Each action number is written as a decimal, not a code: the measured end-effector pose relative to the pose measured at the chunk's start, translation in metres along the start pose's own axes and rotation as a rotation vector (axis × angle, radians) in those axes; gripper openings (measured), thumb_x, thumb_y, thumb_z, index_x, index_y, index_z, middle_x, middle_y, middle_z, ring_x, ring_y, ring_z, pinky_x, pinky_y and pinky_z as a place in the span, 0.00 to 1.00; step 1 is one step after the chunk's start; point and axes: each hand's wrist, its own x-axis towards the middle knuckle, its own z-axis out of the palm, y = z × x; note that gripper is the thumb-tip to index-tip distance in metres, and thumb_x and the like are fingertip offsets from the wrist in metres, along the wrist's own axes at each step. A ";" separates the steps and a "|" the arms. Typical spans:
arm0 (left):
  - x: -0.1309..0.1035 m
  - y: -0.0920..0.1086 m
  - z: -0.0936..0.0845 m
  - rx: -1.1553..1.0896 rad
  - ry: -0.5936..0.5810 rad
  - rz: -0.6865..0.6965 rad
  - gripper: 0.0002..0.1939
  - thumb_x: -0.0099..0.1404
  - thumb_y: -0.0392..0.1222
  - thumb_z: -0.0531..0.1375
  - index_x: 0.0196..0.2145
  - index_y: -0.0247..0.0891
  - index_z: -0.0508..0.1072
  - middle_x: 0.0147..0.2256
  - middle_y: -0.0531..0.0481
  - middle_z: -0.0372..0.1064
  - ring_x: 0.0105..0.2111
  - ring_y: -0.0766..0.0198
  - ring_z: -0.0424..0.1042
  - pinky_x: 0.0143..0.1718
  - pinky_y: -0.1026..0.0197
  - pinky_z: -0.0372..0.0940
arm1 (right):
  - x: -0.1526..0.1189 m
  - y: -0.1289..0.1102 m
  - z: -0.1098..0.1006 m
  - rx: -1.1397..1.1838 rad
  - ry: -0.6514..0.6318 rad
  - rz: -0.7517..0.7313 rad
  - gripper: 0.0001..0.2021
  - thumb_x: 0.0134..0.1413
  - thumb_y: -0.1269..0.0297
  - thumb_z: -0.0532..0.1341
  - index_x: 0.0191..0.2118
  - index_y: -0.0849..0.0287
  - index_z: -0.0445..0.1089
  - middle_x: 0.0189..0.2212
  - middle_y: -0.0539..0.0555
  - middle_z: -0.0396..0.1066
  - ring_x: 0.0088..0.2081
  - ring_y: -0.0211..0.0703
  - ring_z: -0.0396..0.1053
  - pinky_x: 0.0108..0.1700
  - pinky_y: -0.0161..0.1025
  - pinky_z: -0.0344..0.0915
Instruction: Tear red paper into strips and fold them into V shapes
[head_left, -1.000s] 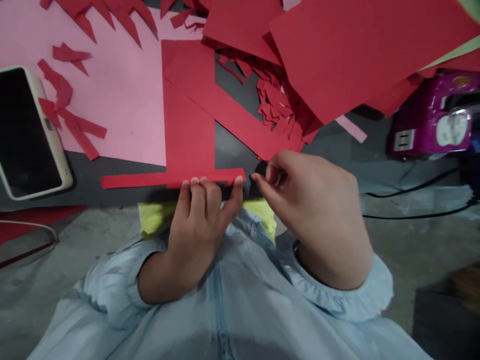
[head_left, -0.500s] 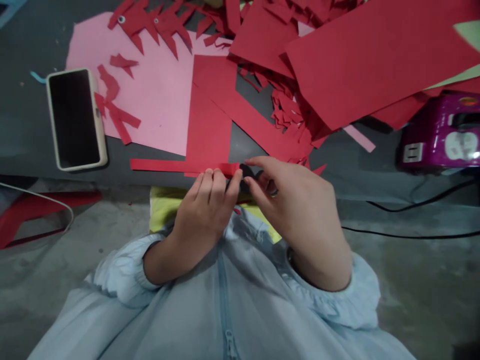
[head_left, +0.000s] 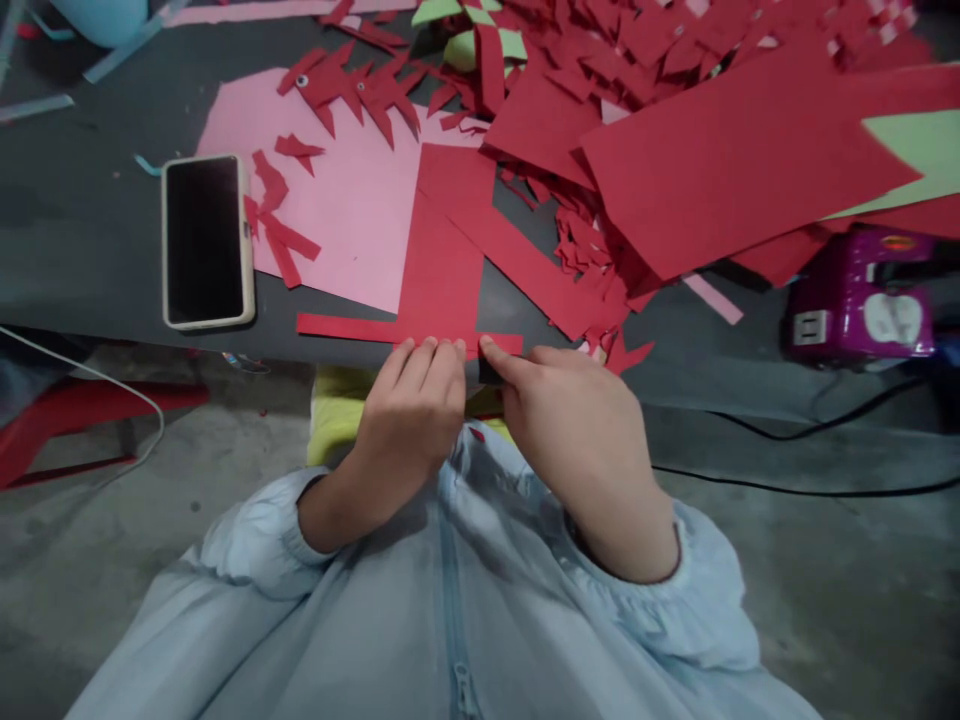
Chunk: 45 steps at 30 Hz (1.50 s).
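A narrow red paper strip [head_left: 345, 327] lies along the table's near edge, across the lower end of a wider red paper piece [head_left: 448, 235]. My left hand [head_left: 412, 405] holds the strip down there, its fingers close together and its thumb hidden. Just to its right, the stretched index finger of my right hand [head_left: 574, 430] presses on the strip, whose right end reaches past that fingertip. The other right fingers are bent low and partly hidden. Beyond them, a pink sheet [head_left: 352, 210] carries small red cut pieces [head_left: 274, 185] and red paper fish shapes [head_left: 319, 85] with stick-on eyes.
A phone [head_left: 206, 240] lies at left. Red scraps [head_left: 585, 235] and large red sheets [head_left: 720, 170] are piled at right, with a pale green sheet [head_left: 926, 150]. A purple device [head_left: 862, 300] stands at far right, black cables [head_left: 795, 490] below. A red stool [head_left: 97, 405] is at lower left.
The strip's right end was folded over and now lies flat, extending rightward. My right hand came down from beside it to press on it. The camera view has shifted.
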 end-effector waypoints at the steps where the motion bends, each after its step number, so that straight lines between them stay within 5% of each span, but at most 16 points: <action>1: -0.003 -0.003 0.000 0.017 0.018 -0.006 0.20 0.70 0.30 0.48 0.55 0.23 0.70 0.46 0.39 0.75 0.48 0.55 0.74 0.55 0.52 0.66 | 0.000 -0.001 -0.001 -0.022 -0.020 0.005 0.22 0.63 0.72 0.52 0.58 0.53 0.72 0.28 0.56 0.74 0.33 0.46 0.72 0.29 0.39 0.48; 7: -0.026 -0.034 -0.007 0.092 0.032 -0.065 0.18 0.69 0.31 0.50 0.53 0.27 0.72 0.43 0.39 0.77 0.47 0.51 0.73 0.53 0.45 0.64 | 0.001 -0.005 -0.002 -0.061 -0.052 0.019 0.23 0.62 0.72 0.52 0.58 0.52 0.72 0.29 0.57 0.75 0.35 0.47 0.74 0.28 0.40 0.47; 20: -0.058 -0.090 -0.009 0.111 -0.024 -0.161 0.19 0.66 0.33 0.53 0.51 0.26 0.74 0.46 0.37 0.77 0.50 0.48 0.72 0.51 0.45 0.63 | 0.012 -0.019 -0.023 -0.070 -0.201 0.050 0.23 0.63 0.74 0.48 0.56 0.56 0.73 0.35 0.61 0.78 0.40 0.52 0.76 0.30 0.40 0.55; 35: -0.061 -0.095 -0.006 0.050 -0.045 -0.190 0.18 0.68 0.34 0.53 0.52 0.27 0.74 0.46 0.38 0.76 0.53 0.47 0.70 0.53 0.45 0.61 | 0.045 -0.101 -0.033 0.082 -0.220 -0.276 0.24 0.66 0.73 0.47 0.65 0.59 0.63 0.39 0.63 0.77 0.44 0.52 0.75 0.37 0.42 0.68; 45: -0.060 -0.093 -0.010 0.013 -0.097 -0.221 0.20 0.67 0.33 0.53 0.54 0.29 0.73 0.47 0.36 0.76 0.52 0.45 0.71 0.55 0.41 0.60 | 0.045 -0.105 -0.036 0.135 -0.191 -0.277 0.22 0.66 0.73 0.48 0.60 0.62 0.68 0.40 0.65 0.78 0.44 0.50 0.76 0.38 0.40 0.69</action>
